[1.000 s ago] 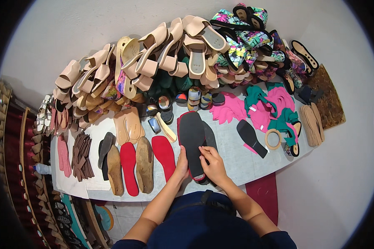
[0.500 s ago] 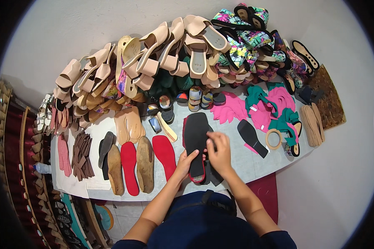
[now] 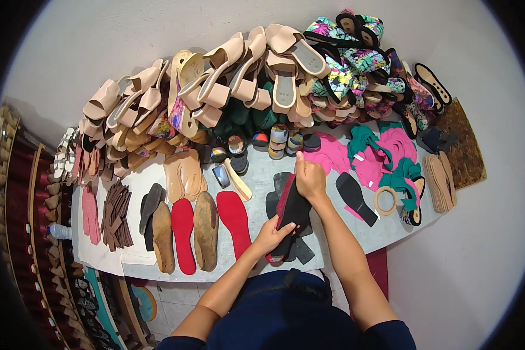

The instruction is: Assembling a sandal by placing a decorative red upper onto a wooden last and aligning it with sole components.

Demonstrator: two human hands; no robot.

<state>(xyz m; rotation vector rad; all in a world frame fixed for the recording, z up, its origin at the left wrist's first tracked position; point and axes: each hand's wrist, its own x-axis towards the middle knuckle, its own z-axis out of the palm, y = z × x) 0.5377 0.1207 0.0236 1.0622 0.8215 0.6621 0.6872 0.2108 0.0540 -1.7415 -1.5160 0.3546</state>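
Both my hands hold a black insole (image 3: pixel 296 209) with a red layer showing along its left edge, tilted over the front of the table. Around its lower end, my left hand (image 3: pixel 274 234) is closed with the thumb on the black face. My right hand (image 3: pixel 311 179) is closed on the upper end, thumb pointing up. Black flat pieces (image 3: pixel 300 252) lie on the table beneath it, partly hidden. To the left are a red insole (image 3: pixel 233 217), another red insole (image 3: pixel 184 236) and two wooden shoe lasts (image 3: pixel 205 233) (image 3: pixel 163 239).
Beige heeled sandals (image 3: pixel 219 76) and patterned sandals (image 3: pixel 347 64) are piled along the wall. Pink and green fabric pieces (image 3: pixel 385 151), a tape roll (image 3: pixel 385 200) and a black insole (image 3: pixel 356 197) lie right. Brown strips (image 3: pixel 116 219) lie left on the table (image 3: pixel 332 248).
My right hand has moved up to the far end of the insole and closed on it. The insole has turned, tilting so its red edge shows, and uncovers black pieces beneath.
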